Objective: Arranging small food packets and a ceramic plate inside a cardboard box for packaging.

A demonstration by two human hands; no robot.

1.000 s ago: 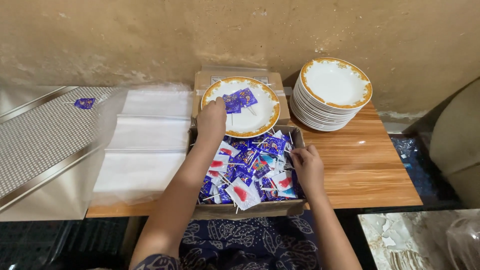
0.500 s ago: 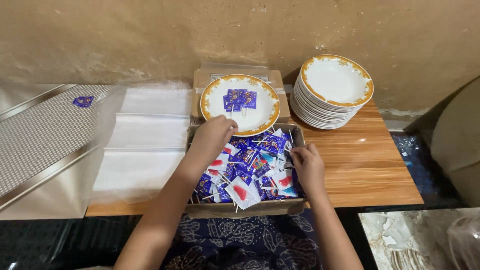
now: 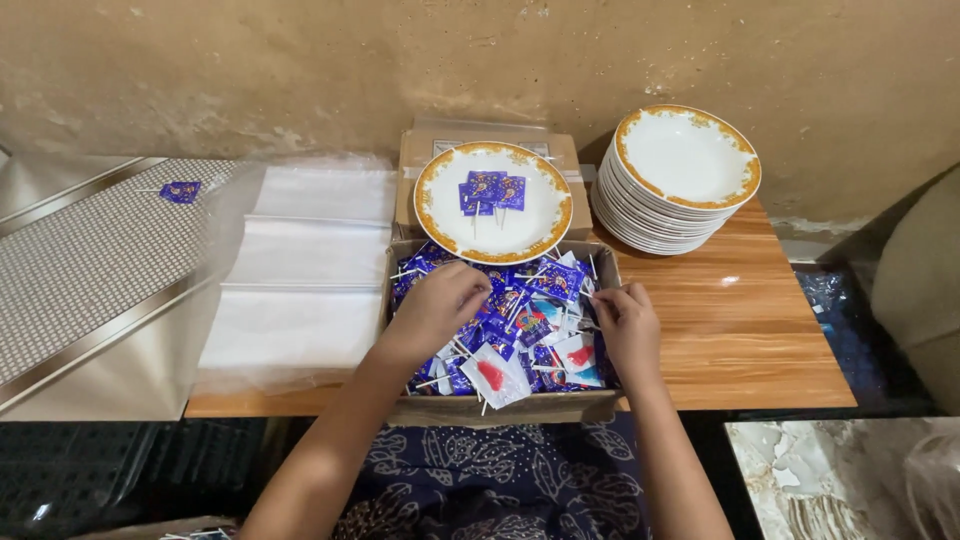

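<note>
A shallow cardboard box (image 3: 500, 408) at the table's front edge is filled with several small wrapped lollipops (image 3: 520, 300) in blue, white and red wrappers with white sticks. My left hand (image 3: 440, 305) reaches down into the pile, fingers curled over the wrappers. At the box's right side my right hand (image 3: 625, 325) pinches at a lollipop stick. Behind the box a white plate with a gold rim (image 3: 530, 235) rests on a second carton and carries three blue lollipops (image 3: 490, 192).
A stack of matching gold-rimmed plates (image 3: 680, 180) stands at the back right of the wooden table (image 3: 760, 340). Clear plastic bags (image 3: 300, 270) lie in a pile to the left. One blue lollipop (image 3: 181, 191) lies on the patterned metal surface far left.
My left hand came back from the plate, leaving lollipops on it, and went down into the box. My right hand stayed at the box's right side.
</note>
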